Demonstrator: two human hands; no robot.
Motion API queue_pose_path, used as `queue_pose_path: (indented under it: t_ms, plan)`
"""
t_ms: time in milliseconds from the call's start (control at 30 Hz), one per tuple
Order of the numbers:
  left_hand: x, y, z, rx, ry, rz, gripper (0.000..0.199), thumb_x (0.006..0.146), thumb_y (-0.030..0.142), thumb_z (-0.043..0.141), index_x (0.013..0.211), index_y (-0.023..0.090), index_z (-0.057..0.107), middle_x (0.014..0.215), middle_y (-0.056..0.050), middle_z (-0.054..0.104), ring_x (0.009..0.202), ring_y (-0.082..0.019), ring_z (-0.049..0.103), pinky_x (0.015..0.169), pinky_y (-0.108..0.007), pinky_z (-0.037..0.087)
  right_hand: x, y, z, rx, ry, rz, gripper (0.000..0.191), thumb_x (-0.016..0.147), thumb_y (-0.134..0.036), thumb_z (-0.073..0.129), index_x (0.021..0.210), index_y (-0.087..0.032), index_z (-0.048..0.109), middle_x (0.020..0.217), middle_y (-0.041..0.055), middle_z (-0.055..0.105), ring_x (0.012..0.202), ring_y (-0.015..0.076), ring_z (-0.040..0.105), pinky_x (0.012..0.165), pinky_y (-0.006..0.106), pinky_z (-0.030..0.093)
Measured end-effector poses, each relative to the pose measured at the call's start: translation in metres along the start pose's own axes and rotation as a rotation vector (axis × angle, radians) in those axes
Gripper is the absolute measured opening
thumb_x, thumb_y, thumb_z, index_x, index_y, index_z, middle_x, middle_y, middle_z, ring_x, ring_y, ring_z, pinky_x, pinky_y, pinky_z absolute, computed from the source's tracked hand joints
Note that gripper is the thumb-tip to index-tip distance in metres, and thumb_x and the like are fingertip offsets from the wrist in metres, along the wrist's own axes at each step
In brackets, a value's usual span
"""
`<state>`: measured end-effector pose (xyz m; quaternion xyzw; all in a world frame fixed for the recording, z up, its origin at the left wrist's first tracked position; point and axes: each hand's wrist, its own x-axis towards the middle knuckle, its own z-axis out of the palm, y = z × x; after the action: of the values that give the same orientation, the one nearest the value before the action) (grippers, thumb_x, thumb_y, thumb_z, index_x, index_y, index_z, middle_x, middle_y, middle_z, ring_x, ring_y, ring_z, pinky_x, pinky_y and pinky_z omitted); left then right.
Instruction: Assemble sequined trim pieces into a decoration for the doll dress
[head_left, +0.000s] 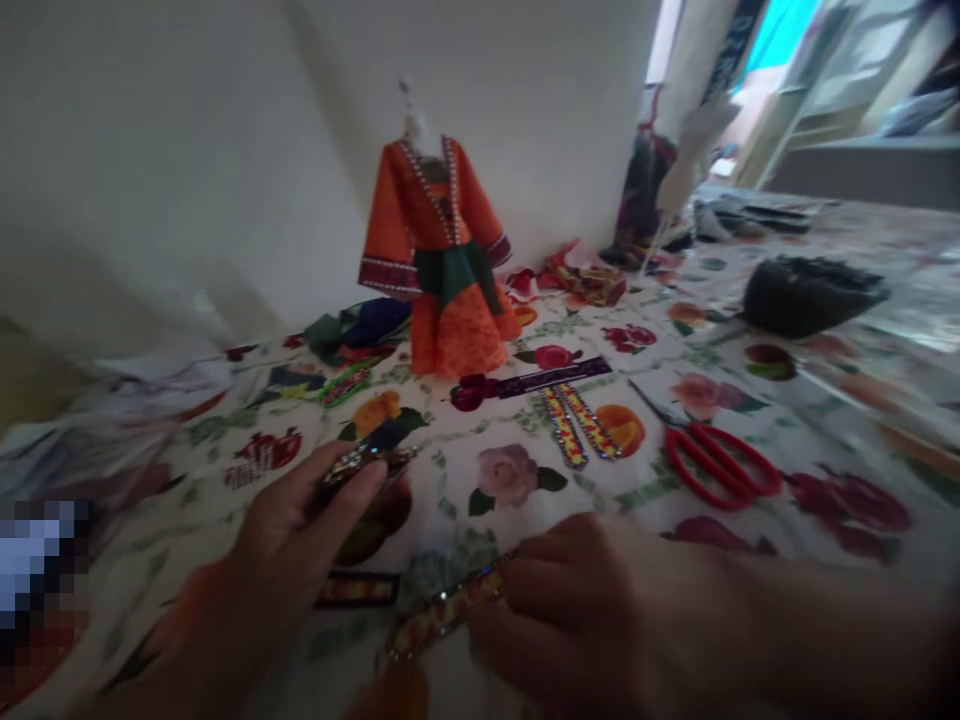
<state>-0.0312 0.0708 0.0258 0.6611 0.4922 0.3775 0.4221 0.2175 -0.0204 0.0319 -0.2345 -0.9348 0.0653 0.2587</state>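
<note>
Between the thumb and fingers of my left hand (300, 510) is a bunched dark trim with shiny beads (367, 462). My right hand (562, 600) is closed on one end of a yellow and red beaded strip (439, 615), which slants down to the left over the cloth. Under my left wrist, a short dark-edged strip (360, 589) lies partly covered. Past my hands, a folded yellow beaded strip (581, 428) rests below a dark purple strip (555, 377). Red-handled scissors (720, 465) lie to the right.
A small orange and green dress on a stand (457, 270) rises at the back by the wall. Crumpled fabrics (585, 272) lie beside it. A dark pouch (806, 295) sits at the right on the fruit-patterned tablecloth (465, 480). A green-edged piece (346, 384) lies left of the dress.
</note>
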Motion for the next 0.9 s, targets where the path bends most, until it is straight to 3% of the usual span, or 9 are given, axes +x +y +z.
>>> queue_pose_path:
  t_ms: [167, 367, 633, 900]
  plan:
    - [-0.005, 0.021, 0.012, 0.085, 0.058, -0.046, 0.020, 0.084, 0.041, 0.069, 0.087, 0.022, 0.071, 0.071, 0.001, 0.068, 0.061, -0.014, 0.064, 0.050, -0.019, 0.050, 0.004, -0.008, -0.007, -0.002, -0.009, 0.007, 0.022, 0.100, -0.018, 0.049, 0.085, -0.012, 0.064, 0.069, -0.0013, 0.048, 0.057, 0.0124, 0.037, 0.045, 0.030, 0.030]
    - [-0.004, 0.016, 0.013, 0.128, -0.034, -0.049, 0.025, 0.084, 0.044, 0.069, 0.094, 0.021, 0.070, 0.076, 0.000, 0.069, 0.063, -0.013, 0.062, 0.052, -0.019, 0.048, 0.006, -0.007, -0.012, 0.059, -0.131, 0.036, 0.022, 0.100, -0.015, 0.049, 0.081, -0.014, 0.060, 0.073, -0.0010, 0.052, 0.058, 0.0123, 0.037, 0.048, 0.030, 0.030]
    - [-0.002, 0.016, 0.012, 0.298, -0.006, 0.056, 0.020, 0.089, 0.040, 0.064, 0.092, 0.021, 0.069, 0.066, 0.004, 0.063, 0.055, -0.011, 0.054, 0.048, -0.018, 0.042, 0.003, -0.006, -0.009, 0.073, -0.126, 0.071, 0.028, 0.103, -0.017, 0.038, 0.085, -0.015, 0.058, 0.074, -0.0008, 0.053, 0.060, 0.0128, 0.040, 0.049, 0.030, 0.028]
    - [-0.002, 0.015, 0.014, 0.361, -0.064, 0.122, 0.016, 0.090, 0.035, 0.063, 0.095, 0.022, 0.070, 0.073, 0.003, 0.066, 0.064, -0.013, 0.059, 0.057, -0.020, 0.045, 0.002, -0.006, -0.010, 0.064, -0.138, 0.072, 0.026, 0.104, -0.019, 0.038, 0.086, -0.015, 0.055, 0.075, -0.0009, 0.054, 0.061, 0.0116, 0.043, 0.052, 0.029, 0.030]
